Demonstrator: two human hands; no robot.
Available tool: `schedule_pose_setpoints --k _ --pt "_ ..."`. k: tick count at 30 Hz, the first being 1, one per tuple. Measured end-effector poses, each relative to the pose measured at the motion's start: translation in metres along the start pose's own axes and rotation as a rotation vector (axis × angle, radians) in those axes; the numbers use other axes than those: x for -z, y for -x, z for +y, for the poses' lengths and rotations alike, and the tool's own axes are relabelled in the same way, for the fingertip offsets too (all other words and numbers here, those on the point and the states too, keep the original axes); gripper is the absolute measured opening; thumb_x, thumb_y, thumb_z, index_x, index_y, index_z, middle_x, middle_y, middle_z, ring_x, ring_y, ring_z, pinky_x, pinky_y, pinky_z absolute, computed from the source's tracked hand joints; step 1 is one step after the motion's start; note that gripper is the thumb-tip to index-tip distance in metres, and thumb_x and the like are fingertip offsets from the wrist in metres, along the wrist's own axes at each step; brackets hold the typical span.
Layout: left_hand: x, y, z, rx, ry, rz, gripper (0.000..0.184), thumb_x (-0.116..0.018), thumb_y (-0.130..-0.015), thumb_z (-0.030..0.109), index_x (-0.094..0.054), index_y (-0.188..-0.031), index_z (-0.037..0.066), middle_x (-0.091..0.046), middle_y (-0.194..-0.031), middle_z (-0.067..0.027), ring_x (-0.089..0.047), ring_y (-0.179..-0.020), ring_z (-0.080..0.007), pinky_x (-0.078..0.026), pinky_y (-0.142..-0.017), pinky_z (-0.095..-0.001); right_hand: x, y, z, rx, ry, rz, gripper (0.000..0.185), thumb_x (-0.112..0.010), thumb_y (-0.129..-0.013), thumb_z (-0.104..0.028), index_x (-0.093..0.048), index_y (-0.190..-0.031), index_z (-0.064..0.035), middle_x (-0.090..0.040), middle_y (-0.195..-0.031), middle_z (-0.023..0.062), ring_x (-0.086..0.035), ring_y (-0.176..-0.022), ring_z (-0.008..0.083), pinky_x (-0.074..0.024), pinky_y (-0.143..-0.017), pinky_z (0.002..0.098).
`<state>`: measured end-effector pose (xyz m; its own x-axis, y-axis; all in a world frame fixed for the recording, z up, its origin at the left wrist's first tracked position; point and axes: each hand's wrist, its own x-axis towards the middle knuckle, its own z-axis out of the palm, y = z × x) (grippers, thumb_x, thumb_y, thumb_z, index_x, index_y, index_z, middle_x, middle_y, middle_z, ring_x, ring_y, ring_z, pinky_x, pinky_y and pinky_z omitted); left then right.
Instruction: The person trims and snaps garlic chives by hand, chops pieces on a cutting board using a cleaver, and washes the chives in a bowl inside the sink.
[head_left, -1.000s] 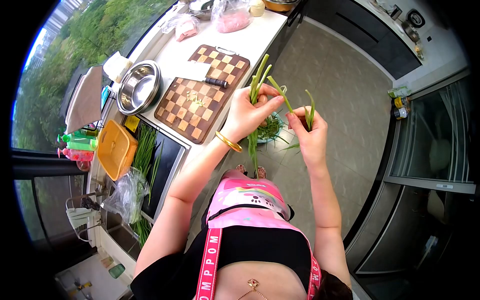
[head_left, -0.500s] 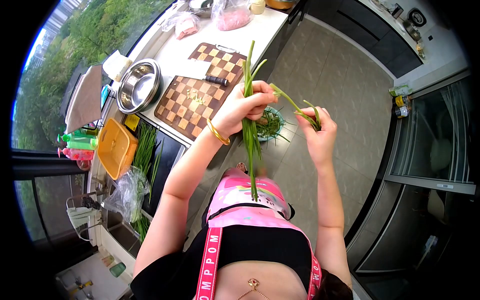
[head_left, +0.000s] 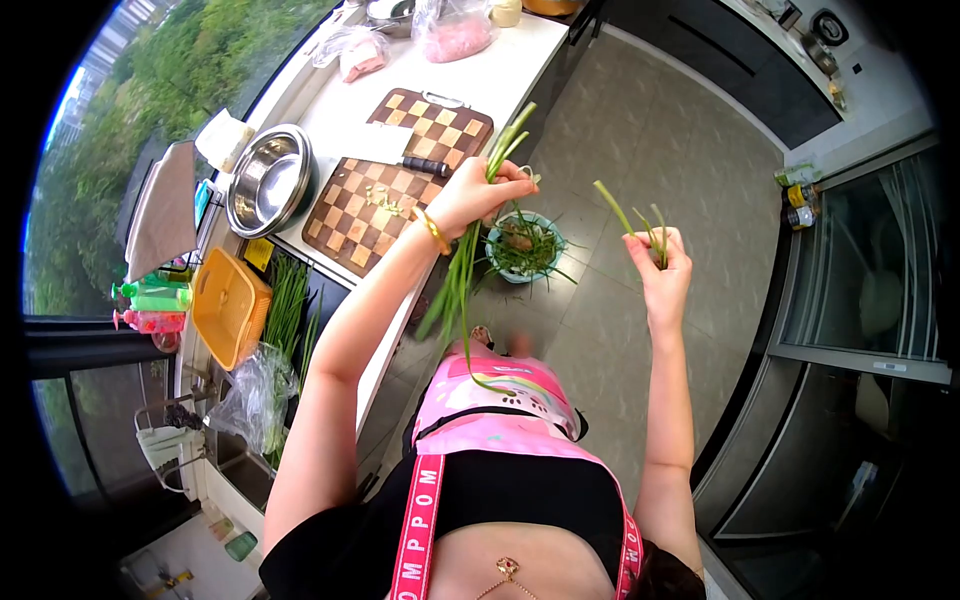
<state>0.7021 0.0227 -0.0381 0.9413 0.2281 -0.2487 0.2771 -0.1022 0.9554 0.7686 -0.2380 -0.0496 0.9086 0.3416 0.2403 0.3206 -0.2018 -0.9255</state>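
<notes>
My left hand (head_left: 482,195), a gold bangle at its wrist, is closed round a bunch of garlic chives (head_left: 462,280). Their stalk ends stick up above the fist and the long leaves hang down toward my apron. Out to the right, my right hand (head_left: 662,272) pinches a few short chive pieces (head_left: 640,225), apart from the bunch. Below and between both hands, a light blue bin (head_left: 522,277) on the floor holds green scraps, some hanging over its rim.
On the counter lie a checkered cutting board (head_left: 340,235) with chopped pale bits, and a cleaver (head_left: 378,143). Nearby are metal bowls (head_left: 268,182), bagged meat (head_left: 455,42), an orange basket (head_left: 228,310) and more chives (head_left: 287,300) beside the sink.
My right hand has moved right and slightly down with its chive pieces, away from my left hand. The left hand has shifted a little left, and its bunch swings left. More of the bin shows.
</notes>
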Motion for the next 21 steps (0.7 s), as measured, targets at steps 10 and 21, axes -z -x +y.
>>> schedule_pose_setpoints --k 10,21 --pt "-0.007 -0.088 -0.074 -0.101 -0.609 0.091 0.022 -0.065 -0.069 0.023 -0.067 -0.07 0.001 -0.061 -0.062 -0.0172 -0.061 -0.058 -0.0291 -0.048 -0.059 -0.0361 -0.001 -0.021 0.001 -0.249 -0.373 0.139 0.012 -0.066 -0.082 -0.01 -0.065 -0.086 0.0012 -0.06 -0.077 -0.0008 -0.046 -0.069 0.0041 -0.0358 -0.064 0.0198" --pt "-0.022 -0.12 -0.122 -0.158 -0.806 0.108 0.023 -0.062 -0.073 0.02 -0.065 -0.073 -0.003 -0.061 -0.072 -0.0242 -0.062 -0.072 -0.0368 -0.051 -0.068 -0.0409 -0.001 -0.025 0.001 -0.3 -0.35 0.158 0.012 -0.066 -0.082 -0.01 -0.065 -0.087 0.0007 -0.061 -0.079 -0.0006 -0.046 -0.069 0.0035 -0.0362 -0.065 0.0191"
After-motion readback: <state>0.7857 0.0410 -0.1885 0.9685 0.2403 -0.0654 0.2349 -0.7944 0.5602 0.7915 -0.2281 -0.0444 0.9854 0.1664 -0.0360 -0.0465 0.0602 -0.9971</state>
